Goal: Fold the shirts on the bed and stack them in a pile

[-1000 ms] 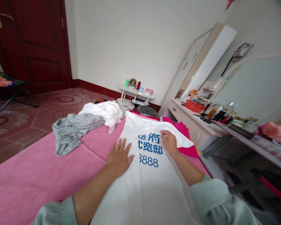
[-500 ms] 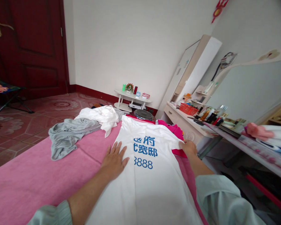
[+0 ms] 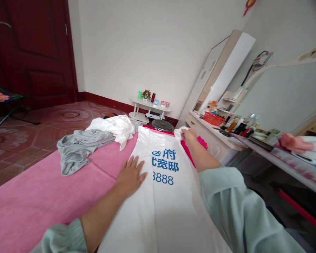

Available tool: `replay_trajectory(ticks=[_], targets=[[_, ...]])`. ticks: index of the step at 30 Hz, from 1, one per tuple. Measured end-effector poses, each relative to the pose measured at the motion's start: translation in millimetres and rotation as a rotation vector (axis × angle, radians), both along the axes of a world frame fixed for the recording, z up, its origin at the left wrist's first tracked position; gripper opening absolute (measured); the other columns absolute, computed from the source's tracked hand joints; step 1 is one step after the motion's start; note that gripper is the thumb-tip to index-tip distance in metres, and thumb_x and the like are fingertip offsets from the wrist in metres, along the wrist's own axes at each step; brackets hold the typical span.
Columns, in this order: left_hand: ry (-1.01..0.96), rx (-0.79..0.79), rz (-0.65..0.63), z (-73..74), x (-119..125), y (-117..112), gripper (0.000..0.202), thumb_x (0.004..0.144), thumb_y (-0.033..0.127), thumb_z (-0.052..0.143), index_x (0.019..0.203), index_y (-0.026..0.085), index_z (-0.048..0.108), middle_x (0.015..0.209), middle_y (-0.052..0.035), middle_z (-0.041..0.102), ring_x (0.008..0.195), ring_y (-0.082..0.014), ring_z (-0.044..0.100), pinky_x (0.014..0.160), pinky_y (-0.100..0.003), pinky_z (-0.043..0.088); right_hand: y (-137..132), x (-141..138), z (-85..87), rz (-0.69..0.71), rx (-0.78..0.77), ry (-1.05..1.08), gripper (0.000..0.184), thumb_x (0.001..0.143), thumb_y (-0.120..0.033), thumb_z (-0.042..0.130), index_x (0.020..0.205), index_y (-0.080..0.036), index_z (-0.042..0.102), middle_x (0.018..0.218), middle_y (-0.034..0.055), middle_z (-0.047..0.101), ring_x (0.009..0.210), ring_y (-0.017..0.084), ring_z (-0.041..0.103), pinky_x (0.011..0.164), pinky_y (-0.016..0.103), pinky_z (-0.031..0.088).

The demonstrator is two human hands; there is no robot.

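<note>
A white T-shirt (image 3: 173, 211) with blue printed characters and digits lies spread over the pink bed cover (image 3: 37, 200). Its left side is folded inward, with the fold cutting through the print. My left hand (image 3: 130, 175) rests flat on that folded edge, fingers spread. At the shirt's upper right, my right hand (image 3: 189, 136) pinches the sleeve and lifts it inward near the shoulder. Bright pink fabric (image 3: 202, 142) shows beneath and beyond the shirt on the right.
To the left lie a crumpled grey garment (image 3: 80, 147) and a white garment (image 3: 116, 125). A round dark lid-like object (image 3: 162, 125) sits past the bed's far end. A dresser (image 3: 202, 123) with a red basket (image 3: 213, 118) and bottles stands at the right.
My right hand has moved up and inward with the sleeve, folding it from the right side toward the shoulder. My left hand stays flat on the shirt.
</note>
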State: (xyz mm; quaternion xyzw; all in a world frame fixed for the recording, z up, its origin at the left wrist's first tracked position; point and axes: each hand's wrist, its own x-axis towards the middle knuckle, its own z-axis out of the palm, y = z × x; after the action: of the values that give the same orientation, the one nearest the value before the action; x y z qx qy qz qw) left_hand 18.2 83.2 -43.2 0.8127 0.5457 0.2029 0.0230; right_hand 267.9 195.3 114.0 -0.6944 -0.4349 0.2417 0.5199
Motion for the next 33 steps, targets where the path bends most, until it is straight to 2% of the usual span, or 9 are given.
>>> replay_trajectory(ticks=[4,7,11,14,19,23,26,29,33], targets=[[-0.014,-0.022,-0.022,-0.7,-3.3,2.1,0.055,0.092,0.052,0.033,0.137,0.023,0.045,0.148,-0.0110,0.035,0.137,-0.0296,0.026,0.110,-0.049,0.019,-22.0,-48.1,5.9,0.342,-0.028,0.106,0.048,0.074,-0.017,0.066,0.119,-0.020,0.049,0.098,0.0044,0.067,0.085,0.015,0.063,0.070,0.026,0.052],[-0.015,-0.016,-0.025,-1.2,-3.9,3.1,0.053,0.092,0.050,0.034,0.135,0.023,0.047,0.147,-0.0109,0.036,0.137,-0.0296,0.026,0.110,-0.049,0.020,-73.6,-44.1,-10.7,0.559,-0.031,0.074,0.052,0.072,-0.024,0.066,0.120,-0.022,0.047,0.112,0.0078,0.061,0.096,0.018,0.061,0.075,0.029,0.050],[-0.020,-0.017,-0.028,-0.3,-3.9,2.7,0.049,0.091,0.046,0.036,0.132,0.022,0.050,0.145,-0.0111,0.039,0.136,-0.0294,0.029,0.110,-0.048,0.022,-163.0,-2.8,-42.7,0.554,-0.051,-0.156,0.037,0.072,-0.031,0.062,0.106,-0.016,0.055,0.101,0.0088,0.064,0.092,0.020,0.061,0.079,0.033,0.047],[-0.026,-0.010,-0.032,0.1,-3.4,2.5,0.047,0.091,0.045,0.038,0.130,0.022,0.051,0.143,-0.0108,0.041,0.134,-0.0296,0.031,0.110,-0.048,0.022,-228.7,25.7,-60.2,0.508,-0.162,-0.402,0.031,0.073,-0.034,0.061,0.098,-0.015,0.061,0.099,0.0093,0.065,0.093,0.022,0.060,0.081,0.033,0.045],[0.004,0.026,-0.035,-1.1,-1.6,2.1,0.047,0.091,0.043,0.037,0.129,0.020,0.052,0.142,-0.0122,0.042,0.133,-0.0306,0.032,0.109,-0.048,0.024,-306.3,42.0,-77.3,0.478,-0.452,-0.541,0.034,0.070,-0.041,0.065,0.096,-0.019,0.062,0.083,0.0024,0.066,0.072,0.017,0.057,0.063,0.026,0.041],[0.046,0.035,-0.036,-0.6,0.1,-1.2,0.050,0.090,0.046,0.038,0.131,0.019,0.051,0.142,-0.0134,0.041,0.133,-0.0317,0.032,0.108,-0.049,0.024,-332.0,41.9,-87.4,0.511,-0.585,-0.664,0.019,0.064,-0.033,0.067,0.073,-0.020,0.058,0.065,-0.0032,0.057,0.060,0.013,0.049,0.054,0.023,0.030],[0.066,0.051,-0.067,0.5,1.8,-6.1,0.051,0.091,0.045,0.039,0.133,0.019,0.048,0.144,-0.0139,0.039,0.135,-0.0323,0.029,0.109,-0.051,0.021,-338.1,39.5,-86.6,0.517,-0.539,-0.594,0.010,0.062,-0.020,0.060,0.066,-0.019,0.051,0.063,-0.0046,0.051,0.060,0.012,0.046,0.054,0.022,0.029],[0.074,0.053,-0.158,1.9,4.3,-12.7,0.046,0.092,0.039,0.039,0.132,0.020,0.049,0.145,-0.0118,0.039,0.136,-0.0304,0.028,0.111,-0.052,0.017,-340.6,32.0,-73.9,0.534,-0.397,-0.358,0.008,0.065,-0.016,0.053,0.067,-0.019,0.046,0.066,-0.0042,0.048,0.063,0.012,0.047,0.057,0.021,0.034],[-0.020,-0.002,-0.373,9.0,11.8,-30.3,0.044,0.092,0.025,0.037,0.135,0.022,0.046,0.145,-0.0087,0.039,0.135,-0.0243,0.031,0.112,-0.046,0.020,-346.4,12.1,-52.7,0.540,-0.289,-0.189,0.012,0.069,-0.017,0.053,0.080,-0.019,0.052,0.074,-0.0024,0.051,0.068,0.013,0.050,0.060,0.021,0.039]])
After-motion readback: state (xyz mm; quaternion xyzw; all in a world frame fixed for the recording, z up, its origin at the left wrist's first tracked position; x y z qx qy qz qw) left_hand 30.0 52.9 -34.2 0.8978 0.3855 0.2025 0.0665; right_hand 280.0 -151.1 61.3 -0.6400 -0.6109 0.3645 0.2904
